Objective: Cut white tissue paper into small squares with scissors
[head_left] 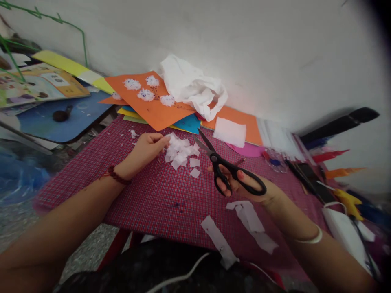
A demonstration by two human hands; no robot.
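My right hand point(232, 183) has its fingers and thumb through the handles of black-handled scissors point(215, 158). The blades are spread and point up and left above the table. My left hand point(149, 148) is pinched at the left edge of a pile of small white tissue-paper squares point(180, 150); what lies between its fingertips is hidden. Two loose paper squares point(194, 172) lie just below the pile. Nearer to me are a white paper strip point(218, 240) and some overlapping strips point(253, 224), below my right hand.
A red checked cloth point(152, 199) covers the table. Orange card with white paper flowers point(152, 97), crumpled white tissue point(195, 83) and a folded tissue square point(229, 131) lie at the back. A dark phone point(314, 181) and a yellow object point(348, 203) are on the right.
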